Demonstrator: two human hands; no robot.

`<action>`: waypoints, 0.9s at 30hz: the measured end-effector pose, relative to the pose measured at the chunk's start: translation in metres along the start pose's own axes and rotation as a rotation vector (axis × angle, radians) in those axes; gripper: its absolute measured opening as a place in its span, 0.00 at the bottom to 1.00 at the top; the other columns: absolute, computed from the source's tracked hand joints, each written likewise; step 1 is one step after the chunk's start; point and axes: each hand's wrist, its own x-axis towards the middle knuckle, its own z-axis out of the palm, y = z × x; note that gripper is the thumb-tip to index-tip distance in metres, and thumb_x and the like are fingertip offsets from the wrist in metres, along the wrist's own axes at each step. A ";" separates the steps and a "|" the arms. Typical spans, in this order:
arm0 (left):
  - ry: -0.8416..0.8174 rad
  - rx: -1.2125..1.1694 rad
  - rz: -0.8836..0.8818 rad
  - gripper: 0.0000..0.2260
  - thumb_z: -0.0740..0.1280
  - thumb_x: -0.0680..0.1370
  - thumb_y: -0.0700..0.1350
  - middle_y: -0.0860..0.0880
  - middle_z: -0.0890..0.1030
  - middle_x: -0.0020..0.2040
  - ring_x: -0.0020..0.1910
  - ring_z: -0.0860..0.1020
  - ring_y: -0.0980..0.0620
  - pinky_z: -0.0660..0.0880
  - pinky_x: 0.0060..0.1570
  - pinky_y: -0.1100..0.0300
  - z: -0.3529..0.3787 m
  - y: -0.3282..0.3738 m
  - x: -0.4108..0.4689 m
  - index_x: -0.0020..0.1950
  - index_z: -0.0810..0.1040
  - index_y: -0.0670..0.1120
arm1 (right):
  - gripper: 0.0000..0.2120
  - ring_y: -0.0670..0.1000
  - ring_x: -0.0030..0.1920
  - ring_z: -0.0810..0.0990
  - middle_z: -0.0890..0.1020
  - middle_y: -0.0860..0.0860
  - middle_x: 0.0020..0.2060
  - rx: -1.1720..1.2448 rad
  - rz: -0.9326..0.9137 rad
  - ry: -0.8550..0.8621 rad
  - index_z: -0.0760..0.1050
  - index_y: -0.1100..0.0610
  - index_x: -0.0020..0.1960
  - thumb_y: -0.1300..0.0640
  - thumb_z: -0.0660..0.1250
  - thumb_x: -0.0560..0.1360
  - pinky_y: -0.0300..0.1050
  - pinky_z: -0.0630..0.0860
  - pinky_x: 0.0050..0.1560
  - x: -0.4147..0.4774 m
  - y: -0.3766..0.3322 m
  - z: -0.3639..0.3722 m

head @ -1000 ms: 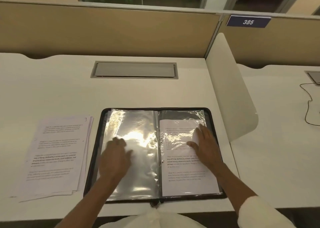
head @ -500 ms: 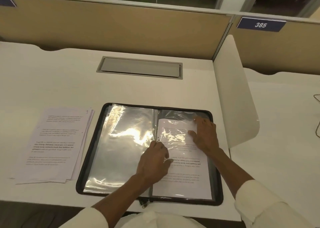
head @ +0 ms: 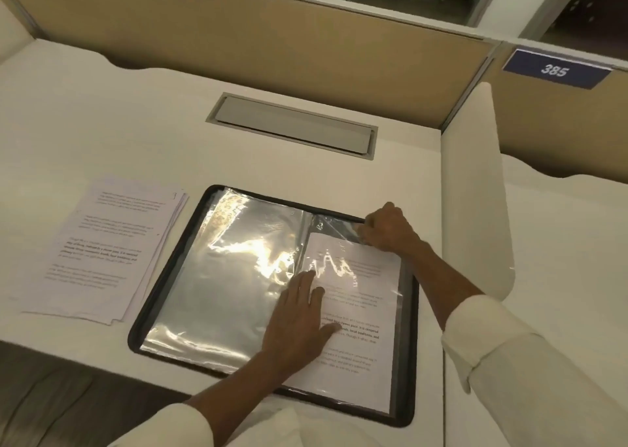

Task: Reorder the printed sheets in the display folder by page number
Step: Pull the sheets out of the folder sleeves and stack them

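Plastic sleeve (head: 334, 225): its far edge is pinched in the curled fingers of the right hand (head: 387, 227). The left hand (head: 299, 324) lies flat, fingers straight, pressing the printed sheet (head: 360, 310) inside near the spine. Sleeve looks thin, slick, crinkly; paper light and floppy, so grip the sheet's top edge. Count: one display folder (head: 409, 344) open on the desk (head: 102, 123), one sheet showing, one loose stack (head: 112, 246) to its left.

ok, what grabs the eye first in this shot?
The black display folder lies open mid-desk, and its empty left sleeve flares with glare. Both hands are on the right page: the left hand lies flat on the printed sheet, while the right hand pinches the top edge of the right sleeve. A loose stack of printed sheets sits left of the folder.
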 end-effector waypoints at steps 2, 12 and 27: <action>0.031 -0.054 -0.027 0.39 0.60 0.79 0.73 0.41 0.58 0.84 0.84 0.57 0.40 0.63 0.79 0.45 0.005 -0.001 -0.013 0.78 0.66 0.45 | 0.15 0.56 0.51 0.78 0.80 0.57 0.51 -0.064 0.044 -0.040 0.74 0.57 0.37 0.47 0.73 0.71 0.49 0.79 0.47 0.015 -0.008 -0.015; 0.070 -0.064 0.034 0.44 0.62 0.78 0.75 0.39 0.56 0.85 0.85 0.54 0.41 0.70 0.76 0.42 0.006 -0.013 -0.043 0.78 0.69 0.40 | 0.09 0.46 0.37 0.86 0.88 0.51 0.36 -0.103 -0.107 -0.402 0.86 0.56 0.39 0.65 0.83 0.65 0.34 0.77 0.33 0.044 -0.027 -0.060; 0.091 -0.126 -0.002 0.48 0.63 0.76 0.76 0.43 0.54 0.86 0.85 0.53 0.44 0.71 0.75 0.45 0.004 -0.016 -0.041 0.80 0.66 0.39 | 0.09 0.56 0.39 0.81 0.84 0.58 0.39 -0.048 0.086 -0.679 0.87 0.63 0.44 0.61 0.73 0.67 0.50 0.81 0.43 0.049 -0.048 -0.073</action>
